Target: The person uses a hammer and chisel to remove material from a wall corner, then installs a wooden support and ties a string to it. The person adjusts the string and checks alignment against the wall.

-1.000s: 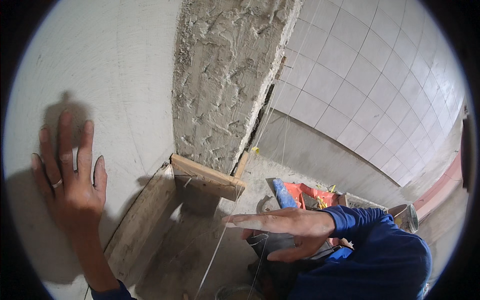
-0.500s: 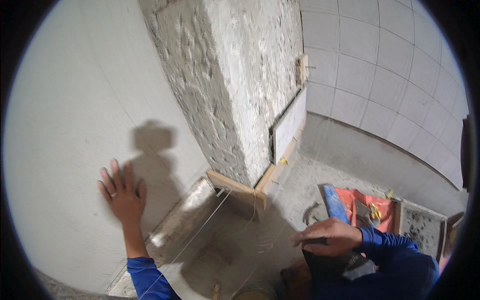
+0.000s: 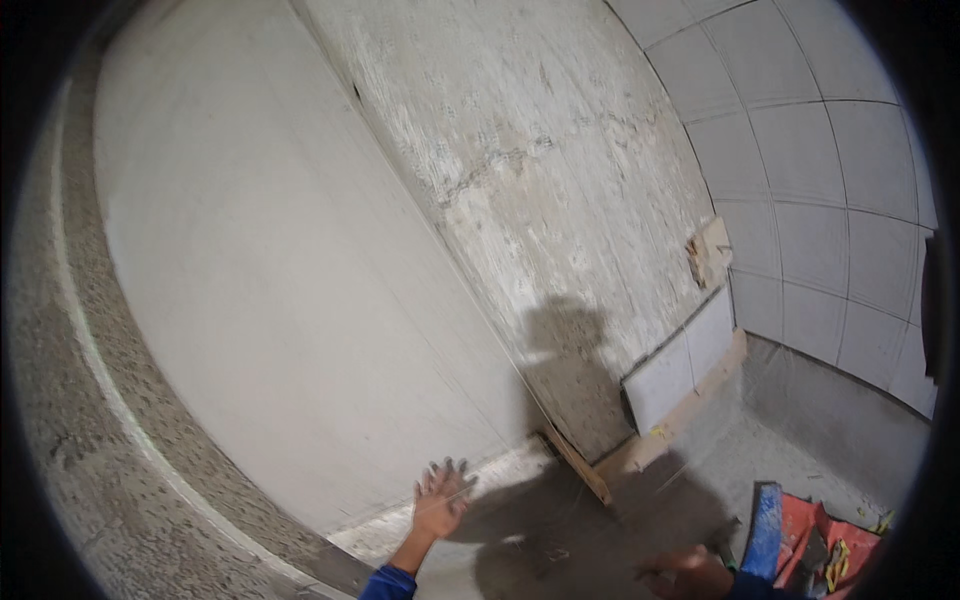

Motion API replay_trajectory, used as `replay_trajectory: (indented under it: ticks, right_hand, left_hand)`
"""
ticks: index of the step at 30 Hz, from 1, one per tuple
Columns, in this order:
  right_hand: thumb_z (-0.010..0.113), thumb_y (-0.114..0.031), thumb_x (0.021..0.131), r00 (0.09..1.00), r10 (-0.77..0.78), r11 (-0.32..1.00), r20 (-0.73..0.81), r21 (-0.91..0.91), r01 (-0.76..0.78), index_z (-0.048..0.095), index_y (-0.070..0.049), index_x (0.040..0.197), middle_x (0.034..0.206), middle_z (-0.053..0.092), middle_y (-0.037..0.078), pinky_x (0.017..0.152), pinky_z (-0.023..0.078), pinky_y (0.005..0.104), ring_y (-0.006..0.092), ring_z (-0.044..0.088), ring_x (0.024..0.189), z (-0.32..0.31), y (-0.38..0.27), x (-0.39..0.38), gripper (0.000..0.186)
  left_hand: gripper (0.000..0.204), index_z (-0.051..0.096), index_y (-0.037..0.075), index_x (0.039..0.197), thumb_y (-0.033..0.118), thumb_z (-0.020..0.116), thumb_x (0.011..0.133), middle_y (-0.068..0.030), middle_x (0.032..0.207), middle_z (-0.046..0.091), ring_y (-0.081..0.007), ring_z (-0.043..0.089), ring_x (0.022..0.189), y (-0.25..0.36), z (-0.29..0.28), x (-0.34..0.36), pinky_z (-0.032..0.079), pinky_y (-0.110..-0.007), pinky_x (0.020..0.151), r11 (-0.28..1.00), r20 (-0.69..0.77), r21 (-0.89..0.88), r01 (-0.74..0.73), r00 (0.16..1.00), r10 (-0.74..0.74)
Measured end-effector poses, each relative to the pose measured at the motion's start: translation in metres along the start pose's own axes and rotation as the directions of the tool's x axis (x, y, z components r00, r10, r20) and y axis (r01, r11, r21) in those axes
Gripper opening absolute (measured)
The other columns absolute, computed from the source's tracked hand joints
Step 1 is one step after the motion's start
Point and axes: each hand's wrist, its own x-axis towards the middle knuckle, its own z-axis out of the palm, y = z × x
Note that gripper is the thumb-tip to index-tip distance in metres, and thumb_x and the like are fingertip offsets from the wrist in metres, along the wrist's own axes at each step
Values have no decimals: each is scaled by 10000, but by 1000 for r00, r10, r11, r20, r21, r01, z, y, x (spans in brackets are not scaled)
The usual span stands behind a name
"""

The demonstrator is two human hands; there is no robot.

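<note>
My left hand [image 3: 438,502] is raised low in the picture with its fingers spread, by the bottom edge of the smooth grey wall panel [image 3: 300,270]. Whether its fingertips touch the panel, I cannot tell. My right hand [image 3: 692,572] is low at the right, in shadow and blurred, and its fingers do not show clearly. Beyond the hands, wooden strips [image 3: 580,470] meet at the foot of the rough plastered wall [image 3: 520,190]. Two pale tiles [image 3: 660,385] stand on the right-hand strip against that wall.
A wall of large pale tiles [image 3: 790,160] rises at the right. A small wood block [image 3: 710,252] is fixed near its corner. At lower right lie a blue tool or board [image 3: 764,530] and a red sheet or bag [image 3: 800,540]. A rough ledge [image 3: 110,440] curves along the left.
The view has swung up and left, showing more wall. My left hand, spread in both frames, now appears lower beside the panel's bottom edge. My right hand has dropped into shadow.
</note>
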Motion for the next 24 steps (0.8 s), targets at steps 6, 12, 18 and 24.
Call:
replay_trajectory:
  ticks: [6, 12, 18, 24]
  right_hand:
    - [618, -292, 840, 963, -63, 988, 262, -117, 97, 610, -109, 1222, 840, 688, 182, 663, 520, 410, 328, 672, 745, -7, 25, -13, 424]
    - [576, -322, 861, 803, 2, 982, 596, -151, 110, 518, -107, 1342, 1114, 642, 230, 838, 481, 471, 374, 619, 998, -7, 51, -8, 530]
    - [603, -335, 857, 793, -31, 999, 608, -2, 40, 544, -133, 1324, 1081, 663, 214, 865, 488, 470, 378, 625, 1010, 11, 73, -3, 513]
    - [610, -342, 863, 801, -55, 991, 596, -65, 116, 529, -138, 1336, 1136, 648, 224, 906, 479, 476, 379, 616, 1060, 14, 76, -8, 522]
  left_hand:
    - [689, 332, 249, 1494, 656, 348, 939, -114, 1566, 263, -417, 134, 1451, 8, 13, -24, 143, -671, 1107, 975, 424, -158, 157, 902, -77]
    - [699, 354, 139, 1468, 624, 339, 965, -163, 1500, 365, -360, 268, 1408, 15, 6, -31, 237, -549, 1119, 942, 576, -226, 248, 814, -76]
    - [754, 444, 32, 1406, 631, 385, 952, -226, 1424, 457, -360, 433, 1313, 35, -20, -40, 350, -410, 1084, 881, 673, -234, 411, 723, -158]
    - [769, 439, 26, 1408, 635, 417, 940, -229, 1422, 459, -352, 439, 1310, 74, -85, -52, 350, -406, 1086, 912, 694, -320, 258, 719, 40]
